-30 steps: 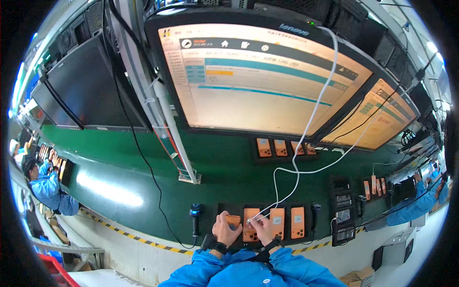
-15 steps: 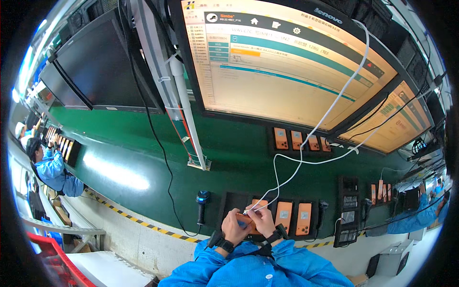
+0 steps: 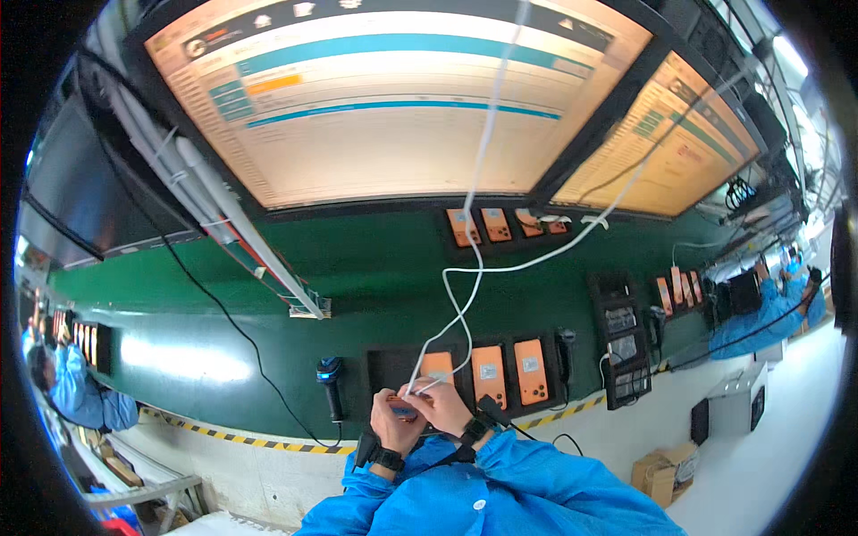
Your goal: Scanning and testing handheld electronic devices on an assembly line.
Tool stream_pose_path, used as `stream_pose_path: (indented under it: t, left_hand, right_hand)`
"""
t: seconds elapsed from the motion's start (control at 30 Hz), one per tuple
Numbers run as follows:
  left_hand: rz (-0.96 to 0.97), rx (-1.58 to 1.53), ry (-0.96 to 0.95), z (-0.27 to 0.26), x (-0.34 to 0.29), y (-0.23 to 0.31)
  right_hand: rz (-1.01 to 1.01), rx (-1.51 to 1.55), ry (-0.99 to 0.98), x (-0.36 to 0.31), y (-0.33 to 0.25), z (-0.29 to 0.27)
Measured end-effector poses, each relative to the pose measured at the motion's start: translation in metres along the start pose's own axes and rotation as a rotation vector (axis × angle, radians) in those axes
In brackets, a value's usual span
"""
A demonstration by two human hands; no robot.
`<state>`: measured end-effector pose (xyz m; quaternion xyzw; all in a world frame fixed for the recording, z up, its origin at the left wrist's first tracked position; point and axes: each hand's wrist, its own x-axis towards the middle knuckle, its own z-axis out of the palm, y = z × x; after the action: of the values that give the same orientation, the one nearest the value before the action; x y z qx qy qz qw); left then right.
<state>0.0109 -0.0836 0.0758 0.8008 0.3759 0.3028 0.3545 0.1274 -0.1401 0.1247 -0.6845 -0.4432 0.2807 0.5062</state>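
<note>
Green workbench under large monitors

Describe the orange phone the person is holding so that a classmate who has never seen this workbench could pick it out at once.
Start at the long green workbench under the big lit monitor. At its near edge a black tray holds a row of orange phones. The phone you want is just in front of that tray, gripped between the left hand and right hand, with a white cable at it, unlike the flat ones.
</note>
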Motion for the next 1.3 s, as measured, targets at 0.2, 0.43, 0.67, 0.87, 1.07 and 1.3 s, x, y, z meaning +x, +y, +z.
stream_pose_path:
  t: [0.2,0.43,0.67,0.87,1.07,1.3]
  left_hand:
    - [-0.039,-0.032,0.007,-0.005,-0.001,0.002]
    - [-0.135,-0.060,-0.007,0.004,0.040,-0.002]
    - [-0.155,-0.021,-0.095,0.016,0.055,-0.013]
    - [-0.225,-0.099,-0.075,0.036,0.088,-0.025]
    - [-0.162,0.239,-0.043,0.065,0.103,-0.045]
    - [-0.204,0.353,-0.099,0.058,0.102,-0.040]
  right_hand:
    - [-0.075,0.030,0.045,-0.008,0.013,0.011]
    - [0.346,0.251,0.423,-0.051,0.041,0.014]
    - [0.253,0.469,0.248,-0.060,0.027,0.026]
    - [0.245,0.332,0.196,-0.070,0.023,0.021]
    - [0.127,0.181,0.222,-0.074,0.012,-0.024]
    - [0.428,0.383,0.704,-0.118,0.075,-0.178]
